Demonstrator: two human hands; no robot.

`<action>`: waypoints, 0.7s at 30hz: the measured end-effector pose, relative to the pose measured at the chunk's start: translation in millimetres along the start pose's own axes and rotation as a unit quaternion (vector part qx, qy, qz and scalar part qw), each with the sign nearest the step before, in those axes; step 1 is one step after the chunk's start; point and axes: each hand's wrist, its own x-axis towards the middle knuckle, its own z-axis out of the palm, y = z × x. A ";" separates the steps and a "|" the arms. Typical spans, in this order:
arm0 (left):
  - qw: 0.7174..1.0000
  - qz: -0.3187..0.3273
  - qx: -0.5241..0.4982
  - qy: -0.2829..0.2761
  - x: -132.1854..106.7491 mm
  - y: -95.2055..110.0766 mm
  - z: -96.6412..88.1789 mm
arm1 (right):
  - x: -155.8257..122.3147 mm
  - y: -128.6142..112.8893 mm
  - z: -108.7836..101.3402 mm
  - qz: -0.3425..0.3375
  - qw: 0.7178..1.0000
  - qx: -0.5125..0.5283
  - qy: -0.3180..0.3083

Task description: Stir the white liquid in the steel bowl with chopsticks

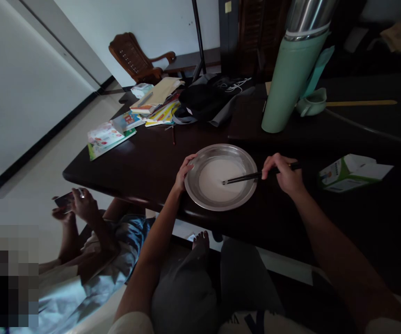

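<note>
A round metal bowl (194, 191) stands on the dark table near its front edge. Inside is a whitish, milky liquid or batter (217, 176). My left hand (184, 174) grips the bowl's left rim, fingers over the edge. In my right hand (284, 174), to the right of the bowl, is a pair of dark chopsticks (245, 176). Their tips dip into the white mixture near the middle of the bowl. An opened green-and-white carton (349, 174) lies on the table to the right of my right hand.
Behind the bowl stand a tall green thermos (290, 79) and a small green pitcher (313, 103). Books and papers (155, 104) and a black bag (203, 99) lie at the back left. At my left another person (96, 260) sits holding a phone (64, 199).
</note>
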 end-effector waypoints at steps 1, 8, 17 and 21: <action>1.000 -0.001 -0.001 -0.001 -0.1 -0.1 0.0 | -1.1 -0.2 1.8 0.006 1.000 -0.008 -0.028; 1.000 -0.008 -0.014 -0.008 0.0 -1.7 0.1 | -0.2 -3.4 1.6 -0.007 0.997 -0.076 -0.018; 1.000 -0.001 -0.005 -0.005 0.3 0.5 0.5 | -3.0 -4.5 6.5 0.009 0.993 -0.067 -0.099; 1.000 -0.009 -0.019 -0.006 0.0 1.5 2.4 | -0.3 -3.9 1.4 0.002 0.997 -0.079 -0.010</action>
